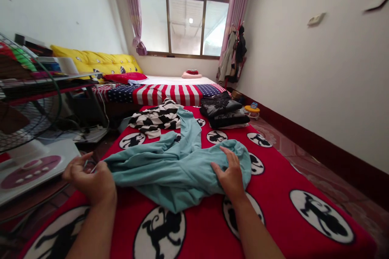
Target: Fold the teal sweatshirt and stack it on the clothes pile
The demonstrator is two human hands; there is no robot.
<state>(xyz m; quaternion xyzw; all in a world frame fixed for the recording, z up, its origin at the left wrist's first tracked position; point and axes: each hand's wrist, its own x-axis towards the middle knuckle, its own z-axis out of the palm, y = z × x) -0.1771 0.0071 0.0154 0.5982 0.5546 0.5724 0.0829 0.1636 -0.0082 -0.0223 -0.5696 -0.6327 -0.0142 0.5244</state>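
Note:
A light teal garment [182, 166] lies rumpled across the red blanket [209, 226]. One long, narrow part of it reaches toward the far end, and another stretches left; I cannot tell if it is a top or trousers. At its left end my left hand [91, 174] pinches the edge between thumb and fingers. My right hand [229, 168] rests on the right part of the cloth, thumb and fingers spread. Just beyond the garment lies a crumpled black-and-white checked garment [161, 115].
Dark folded clothes [225, 111] are stacked at the far right of the blanket. A fan [27, 101] and a cluttered shelf stand close on the left. Behind is a bed with a striped cover [170, 94]. A small yellow stool [252, 110] stands by the right wall.

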